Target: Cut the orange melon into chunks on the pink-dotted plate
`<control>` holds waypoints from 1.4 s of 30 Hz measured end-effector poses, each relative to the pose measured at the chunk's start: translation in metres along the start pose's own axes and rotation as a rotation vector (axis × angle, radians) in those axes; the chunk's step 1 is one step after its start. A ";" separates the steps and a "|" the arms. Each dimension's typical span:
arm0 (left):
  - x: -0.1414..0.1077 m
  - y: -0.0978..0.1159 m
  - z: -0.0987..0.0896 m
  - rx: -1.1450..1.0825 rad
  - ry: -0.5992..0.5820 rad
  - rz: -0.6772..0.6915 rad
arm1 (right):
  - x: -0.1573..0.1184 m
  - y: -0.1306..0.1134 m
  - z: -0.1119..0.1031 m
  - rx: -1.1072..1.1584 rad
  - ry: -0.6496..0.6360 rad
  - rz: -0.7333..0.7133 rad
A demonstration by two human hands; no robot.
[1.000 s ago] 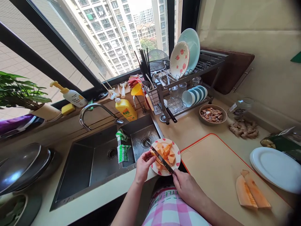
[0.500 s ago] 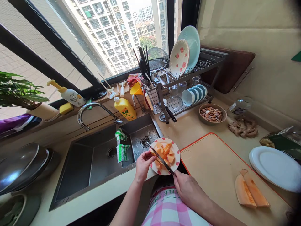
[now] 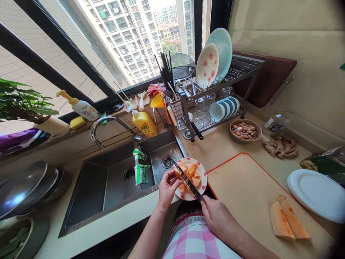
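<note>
My left hand (image 3: pixel 167 189) pinches a piece of orange melon (image 3: pixel 178 174) over the left side of a plate (image 3: pixel 204 175) with red heart shapes on its rim. In my right hand (image 3: pixel 216 213) is the handle of a dark-bladed knife (image 3: pixel 192 187). Its blade slants up and left across the plate, close to the held piece; whether it is cutting in cannot be told. Several cut melon chunks (image 3: pixel 193 171) lie on the plate, partly hidden by the blade. Two melon wedges (image 3: pixel 286 223) rest on the red-edged cutting board (image 3: pixel 242 187) to the right.
A double sink (image 3: pixel 115 187) with a green-striped cloth (image 3: pixel 141 174) lies to the left, under a curved faucet (image 3: pixel 114 121). Behind stands a dish rack (image 3: pixel 185 118). A bowl of shallots or nuts (image 3: pixel 244 131), ginger (image 3: pixel 281 146) and white plates (image 3: pixel 318 192) line the right.
The knife has turned so that more of its blade's flat face shows, and its tip has shifted slightly right. My left hand still holds the melon piece. The whole view has moved a little.
</note>
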State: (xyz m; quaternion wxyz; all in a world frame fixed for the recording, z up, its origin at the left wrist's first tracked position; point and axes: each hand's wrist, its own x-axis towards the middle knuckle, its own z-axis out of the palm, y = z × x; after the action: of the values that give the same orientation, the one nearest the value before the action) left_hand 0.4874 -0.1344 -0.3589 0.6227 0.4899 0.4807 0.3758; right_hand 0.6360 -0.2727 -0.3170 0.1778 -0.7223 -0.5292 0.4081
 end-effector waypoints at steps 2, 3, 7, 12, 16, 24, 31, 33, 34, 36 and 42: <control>-0.002 0.000 0.000 0.043 -0.004 0.029 | 0.000 0.003 -0.001 0.057 -0.005 -0.005; -0.003 0.000 0.000 0.068 0.000 0.043 | 0.000 0.005 -0.002 0.087 -0.009 -0.009; -0.004 0.004 -0.005 0.184 -0.020 0.111 | -0.001 0.010 -0.008 0.166 -0.057 -0.024; -0.002 0.010 -0.011 0.400 -0.102 0.212 | -0.003 0.012 -0.023 0.264 -0.176 0.040; -0.001 0.012 -0.011 0.436 -0.128 0.191 | 0.001 0.017 -0.029 0.420 -0.335 0.135; 0.009 0.017 -0.018 0.471 -0.235 0.147 | 0.014 0.011 -0.050 0.634 -0.559 0.256; 0.013 0.017 -0.013 0.569 -0.286 0.197 | 0.029 0.007 -0.060 0.586 -0.578 0.265; 0.014 0.015 -0.011 0.604 -0.278 0.212 | 0.034 0.007 -0.058 0.572 -0.585 0.265; 0.015 0.014 -0.010 0.608 -0.266 0.218 | 0.036 0.007 -0.057 0.573 -0.578 0.264; 0.017 0.014 -0.011 0.591 -0.244 0.227 | 0.039 0.005 -0.054 0.579 -0.545 0.258; 0.024 0.013 -0.014 0.567 -0.211 0.192 | 0.048 -0.002 -0.045 0.655 -0.496 0.252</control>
State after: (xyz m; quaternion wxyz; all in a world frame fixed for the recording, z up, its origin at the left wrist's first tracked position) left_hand 0.4801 -0.1053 -0.3527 0.4694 0.7234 0.4506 0.2310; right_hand 0.6746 -0.2206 -0.3081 0.2141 -0.5667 -0.3059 0.7345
